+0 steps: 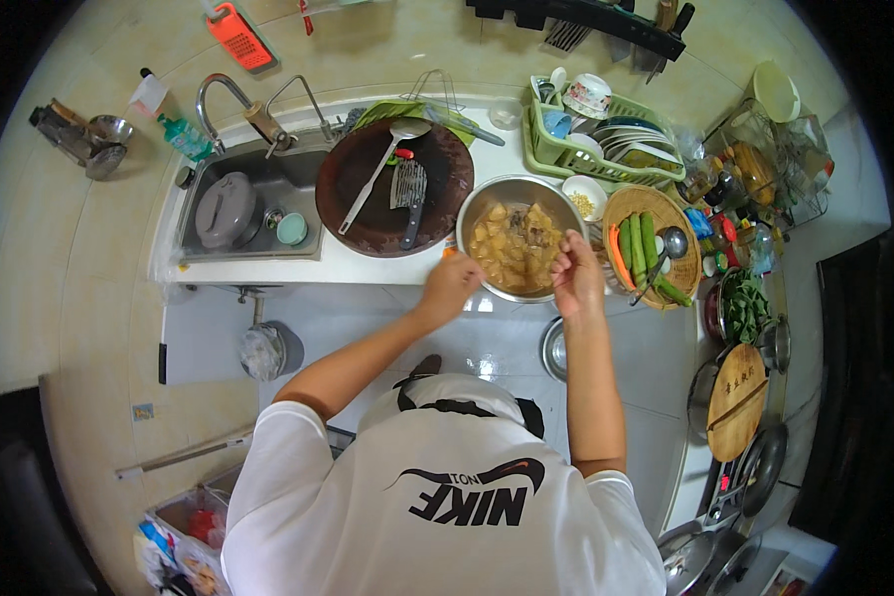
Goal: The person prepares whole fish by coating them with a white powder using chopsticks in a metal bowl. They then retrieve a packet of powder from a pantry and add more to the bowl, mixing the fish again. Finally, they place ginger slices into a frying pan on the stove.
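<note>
A stainless-steel basin (521, 184) of chunky pale-brown food (508, 242) in liquid is in front of me, its near side reaching past the counter edge. My left hand (453, 287) is closed at the basin's lower-left rim. At its right rim, my right hand (577, 276) has bent fingers over the edge; the grip is partly hidden. Left of the basin, a round dark chopping board (350, 167) carries a cleaver (408, 190), a metal spatula (372, 186) and small red and green peppers (402, 154). A white bowl (585, 195) with small pale pieces is behind the basin.
A wicker basket (682, 268) holds green vegetables, carrot and a ladle. Behind it stands a green dish rack (603, 167). The sink (305, 238) is at left. Pots and a wooden lid (736, 402) line the right counter. A metal bowl (555, 350) sits below the counter edge.
</note>
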Demonstrator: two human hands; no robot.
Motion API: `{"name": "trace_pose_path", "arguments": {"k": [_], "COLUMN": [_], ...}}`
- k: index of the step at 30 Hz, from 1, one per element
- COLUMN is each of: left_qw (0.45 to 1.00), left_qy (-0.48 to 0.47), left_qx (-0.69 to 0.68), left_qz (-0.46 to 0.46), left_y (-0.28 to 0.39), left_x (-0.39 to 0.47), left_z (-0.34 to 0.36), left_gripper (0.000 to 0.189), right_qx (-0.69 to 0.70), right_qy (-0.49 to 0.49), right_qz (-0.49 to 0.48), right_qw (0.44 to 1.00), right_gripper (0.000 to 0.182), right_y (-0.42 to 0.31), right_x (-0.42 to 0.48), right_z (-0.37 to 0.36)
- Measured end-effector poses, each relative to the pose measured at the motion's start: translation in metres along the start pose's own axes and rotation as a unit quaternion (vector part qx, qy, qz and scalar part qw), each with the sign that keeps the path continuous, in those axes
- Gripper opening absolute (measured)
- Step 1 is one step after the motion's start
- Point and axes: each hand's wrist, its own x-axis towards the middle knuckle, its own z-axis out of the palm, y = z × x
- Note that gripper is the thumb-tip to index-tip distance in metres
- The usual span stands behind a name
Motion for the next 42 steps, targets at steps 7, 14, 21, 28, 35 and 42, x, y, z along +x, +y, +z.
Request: {"name": "trace_pose_path", "arguments": {"k": [7,14,21,28,35,42], "left_qw": [0.975,0.928,0.962,0.983,0.988,0.964], "left_qy": [0.161,0.133,0.148,0.038,-0.049,-0.210], "left_qx": [0.122,0.307,0.226,0.070,-0.090,-0.132], "left_qz": [-0.088,-0.164,0.049,0.168,0.118,0.093], "left_y": [-0.133,-0.214,-0.155,-0.053,0.061,0.122], "left_x": [0.031,0.054,0.046,0.011,-0.082,-0.176], "left_z": [-0.092,-0.141,-0.079,0.002,0.108,0.203], "left_gripper": [0.018,0.038,0.016,0.026,0.020,0.021], "right_qx": [0.005,-0.031,0.002,0.102,0.121,0.171], "right_qy": [0.043,0.101,0.123,0.198,0.249,0.312], "right_qz": [0.085,0.054,-0.027,-0.089,-0.165,-0.248], "right_qw": [0.995,0.993,0.992,0.971,0.947,0.901], "right_gripper": [0.008,0.008,0.018,0.027,0.016,0.009], "right_y": [0.086,0.124,0.103,0.049,0.010,-0.019], "right_x": [0.009,-0.009,-0.046,-0.121,-0.247,-0.368], "right_z": [0.002,-0.032,-0.051,-0.115,-0.205,-0.298]}}
